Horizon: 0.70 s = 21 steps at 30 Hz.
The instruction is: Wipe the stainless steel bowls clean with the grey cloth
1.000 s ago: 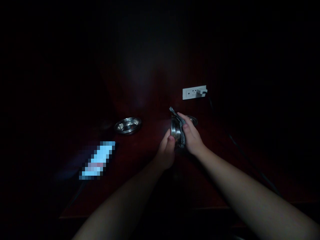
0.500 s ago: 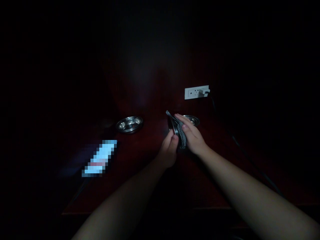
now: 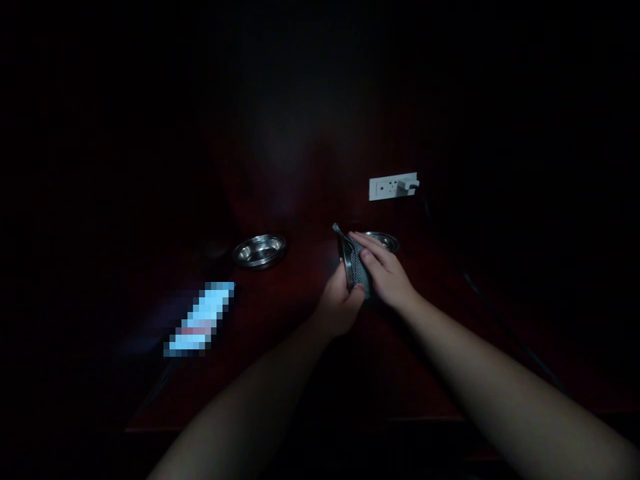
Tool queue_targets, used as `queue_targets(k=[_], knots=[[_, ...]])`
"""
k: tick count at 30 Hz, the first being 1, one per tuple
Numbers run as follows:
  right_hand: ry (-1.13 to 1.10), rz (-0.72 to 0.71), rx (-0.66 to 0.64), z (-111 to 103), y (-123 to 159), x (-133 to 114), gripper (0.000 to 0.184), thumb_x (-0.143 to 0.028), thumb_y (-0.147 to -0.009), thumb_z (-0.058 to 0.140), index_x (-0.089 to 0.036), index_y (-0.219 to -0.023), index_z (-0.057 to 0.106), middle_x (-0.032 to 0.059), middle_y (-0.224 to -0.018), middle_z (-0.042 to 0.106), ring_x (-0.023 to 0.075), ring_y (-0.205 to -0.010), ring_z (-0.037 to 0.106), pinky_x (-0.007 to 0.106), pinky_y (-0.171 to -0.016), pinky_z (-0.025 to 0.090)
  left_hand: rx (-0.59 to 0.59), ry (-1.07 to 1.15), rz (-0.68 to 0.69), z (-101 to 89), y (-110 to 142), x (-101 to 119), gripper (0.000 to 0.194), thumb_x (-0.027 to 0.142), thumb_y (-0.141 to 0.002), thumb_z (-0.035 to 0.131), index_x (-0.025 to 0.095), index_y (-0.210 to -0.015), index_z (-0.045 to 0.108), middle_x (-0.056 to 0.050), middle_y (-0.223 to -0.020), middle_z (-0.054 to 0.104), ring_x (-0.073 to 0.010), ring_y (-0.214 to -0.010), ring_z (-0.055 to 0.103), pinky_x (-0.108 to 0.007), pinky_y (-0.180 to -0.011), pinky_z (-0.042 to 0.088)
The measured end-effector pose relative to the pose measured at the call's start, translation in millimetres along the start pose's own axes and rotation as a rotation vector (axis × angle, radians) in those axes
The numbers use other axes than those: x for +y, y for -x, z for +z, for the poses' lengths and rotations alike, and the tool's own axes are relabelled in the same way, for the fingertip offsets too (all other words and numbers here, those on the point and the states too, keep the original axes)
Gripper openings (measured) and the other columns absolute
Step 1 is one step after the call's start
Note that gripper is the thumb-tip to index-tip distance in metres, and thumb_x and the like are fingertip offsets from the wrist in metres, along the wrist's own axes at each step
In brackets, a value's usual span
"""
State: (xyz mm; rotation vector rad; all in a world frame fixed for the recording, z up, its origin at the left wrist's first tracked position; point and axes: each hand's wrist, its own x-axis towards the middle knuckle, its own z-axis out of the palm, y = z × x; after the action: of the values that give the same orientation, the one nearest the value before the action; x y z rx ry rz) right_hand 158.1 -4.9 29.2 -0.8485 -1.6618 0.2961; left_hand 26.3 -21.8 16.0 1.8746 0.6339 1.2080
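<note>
In the dim middle of a dark red table (image 3: 300, 313), my left hand (image 3: 337, 307) grips a small steel bowl (image 3: 346, 265) held on edge. My right hand (image 3: 385, 273) presses a grey patterned cloth (image 3: 356, 263) against that bowl, fingers closed over the cloth. Most of the held bowl is hidden between the cloth and my hands. A second steel bowl (image 3: 259, 250) rests on the table to the left. Just behind my right hand a third steel bowl (image 3: 384, 240) sits on the table.
A white power strip (image 3: 393, 187) with a plug in it lies at the back right, and its dark cable runs along the right side of the table. A lit phone screen (image 3: 201, 320) lies at the left. The surroundings are too dark to make out.
The bowl has turned in my hands so less of its shiny inside shows, and my left thumb has slid up over the cloth. The bowls on the table have not moved.
</note>
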Motion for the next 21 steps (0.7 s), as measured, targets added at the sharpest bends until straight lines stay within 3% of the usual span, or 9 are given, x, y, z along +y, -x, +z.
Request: queue_targets(k=[10, 14, 21], knots=[[0.042, -0.041, 0.064, 2.4, 3.5, -0.3, 0.039, -0.035, -0.088, 0.038, -0.024, -0.125, 0.047, 0.0055, -0.126, 0.050, 0.0192, -0.119, 0.043, 0.042, -0.104, 0.029, -0.009, -0.106, 0.042, 0.7, 0.9, 9.9, 0.037, 0.006, -0.071, 0.040, 0.013, -0.107, 0.047, -0.005, -0.091, 0.060, -0.0140, -0.078, 0.055, -0.027, -0.073, 0.046], [0.022, -0.019, 0.068, 3.2, 4.5, -1.2, 0.039, -0.036, -0.088, 0.037, -0.024, -0.124, 0.047, 0.0056, -0.125, 0.050, 0.0204, -0.117, 0.044, 0.043, -0.102, 0.030, -0.036, -0.111, 0.043, 0.6, 2.0, 10.2, 0.040, 0.007, -0.072, 0.041, 0.014, -0.110, 0.046, -0.004, -0.086, 0.060, -0.0135, -0.073, 0.055, -0.026, -0.068, 0.046], [0.000, 0.030, 0.062, 3.4, 4.2, -1.6, 0.039, -0.038, -0.088, 0.037, -0.023, -0.122, 0.049, 0.0059, -0.123, 0.052, 0.0199, -0.114, 0.046, 0.041, -0.102, 0.031, -0.018, -0.143, 0.003, 0.3, 2.1, 9.5, 0.037, 0.022, -0.079, 0.047, 0.015, -0.115, 0.046, -0.008, -0.103, 0.061, -0.0184, -0.091, 0.057, -0.030, -0.081, 0.045]])
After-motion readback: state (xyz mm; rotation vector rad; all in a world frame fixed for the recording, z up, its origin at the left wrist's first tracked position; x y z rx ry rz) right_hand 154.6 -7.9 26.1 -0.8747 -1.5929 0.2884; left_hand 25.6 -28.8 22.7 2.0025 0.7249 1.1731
